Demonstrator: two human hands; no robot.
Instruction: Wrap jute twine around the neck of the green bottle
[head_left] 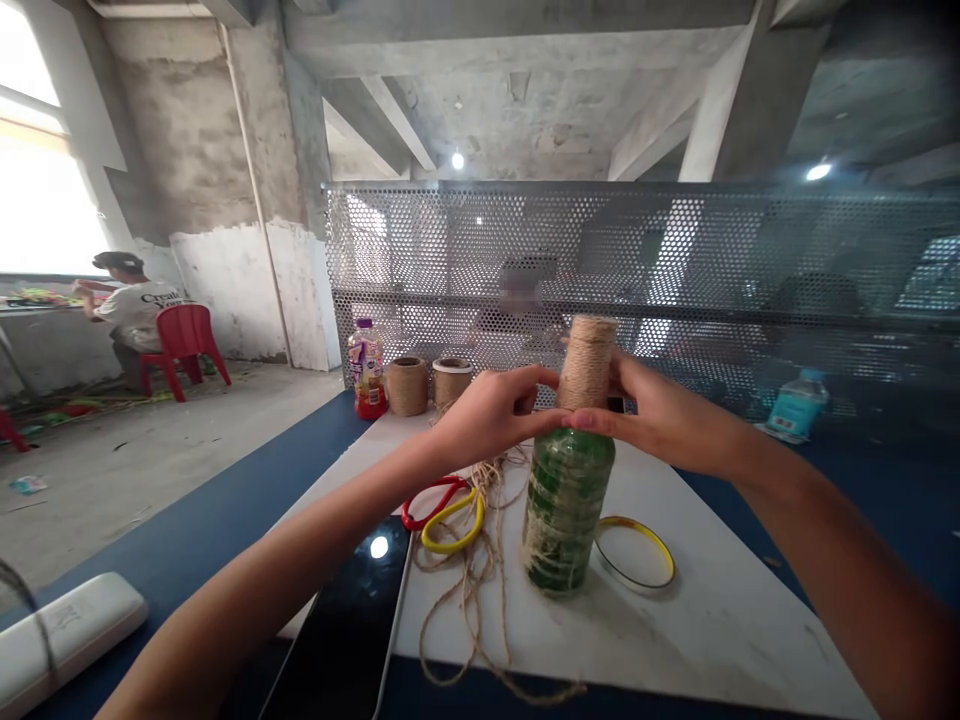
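A green glass bottle [568, 500] stands upright on a white board [615, 640], with jute twine [589, 360] wound in close rows round its neck. Pale streaky residue covers parts of its body. My left hand [499, 410] presses thumb and fingers against the base of the wound neck from the left. From the right, my right hand [645, 405] does the same, its thumb meeting the left one at the front; its other fingers are partly hidden behind the neck. Loose twine [469, 600] lies tangled left of the bottle, beside scissors [450, 515] with red and yellow handles.
A roll of yellow-edged tape [637, 552] lies right of the bottle. Two twine spools [407, 387] and a red drink bottle [367, 375] stand at the back left. A black phone [345, 620] lies front left. A perforated metal screen [450, 260] closes the far side; a person [135, 310] sits far left.
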